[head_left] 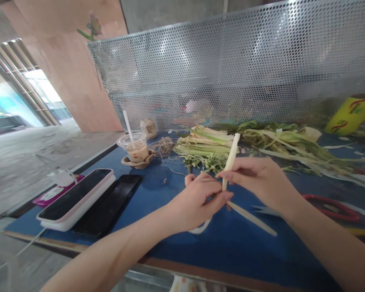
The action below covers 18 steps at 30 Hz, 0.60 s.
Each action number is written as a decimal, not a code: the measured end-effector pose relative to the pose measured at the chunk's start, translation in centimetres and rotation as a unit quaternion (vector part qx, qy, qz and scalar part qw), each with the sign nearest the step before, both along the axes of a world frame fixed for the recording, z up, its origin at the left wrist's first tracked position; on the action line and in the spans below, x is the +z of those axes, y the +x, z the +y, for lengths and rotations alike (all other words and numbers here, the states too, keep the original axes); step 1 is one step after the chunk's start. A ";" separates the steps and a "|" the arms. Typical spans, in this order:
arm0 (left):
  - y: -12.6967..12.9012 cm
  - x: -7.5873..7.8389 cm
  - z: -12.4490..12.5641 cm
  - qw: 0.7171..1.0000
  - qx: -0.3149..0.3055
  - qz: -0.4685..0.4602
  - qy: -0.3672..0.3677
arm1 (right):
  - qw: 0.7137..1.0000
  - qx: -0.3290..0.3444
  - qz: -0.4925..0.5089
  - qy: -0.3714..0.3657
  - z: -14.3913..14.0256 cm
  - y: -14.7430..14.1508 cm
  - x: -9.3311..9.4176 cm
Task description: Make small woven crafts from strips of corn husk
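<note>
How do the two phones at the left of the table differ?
The white-cased phone is thick, pale-edged and lies nearer the table edge; the black phone is flat, dark all over, and lies beside it toward the hands. Both lie screen-up, dark, on the blue table.

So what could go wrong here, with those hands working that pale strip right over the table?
The pale strip is pinched only between the fingertips of the left hand and right hand, so it might slip or crease. The red-handled scissors lie close by the right forearm, and a careless sweep could catch them. The drink cup, with its straw, stands near two phones; a knock might spill it toward them.
</note>
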<state>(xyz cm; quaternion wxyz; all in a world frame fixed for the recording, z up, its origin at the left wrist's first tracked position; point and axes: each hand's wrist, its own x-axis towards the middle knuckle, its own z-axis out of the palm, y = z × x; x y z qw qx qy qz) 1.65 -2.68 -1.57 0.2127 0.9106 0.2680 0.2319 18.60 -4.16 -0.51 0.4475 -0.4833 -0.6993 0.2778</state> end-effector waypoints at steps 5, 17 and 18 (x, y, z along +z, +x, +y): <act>0.1 0.3 -0.1 0.998 -0.006 0.015 -0.062 | 0.995 -0.077 0.069 -0.009 0.3 0.3 -0.7; -1.6 1.0 1.8 0.994 -0.027 -0.096 -0.047 | 0.967 -0.008 0.256 -0.016 0.8 0.8 -1.1; -1.6 1.0 1.8 0.995 -0.021 -0.094 -0.041 | 0.969 -0.005 0.246 -0.013 0.8 0.8 -1.1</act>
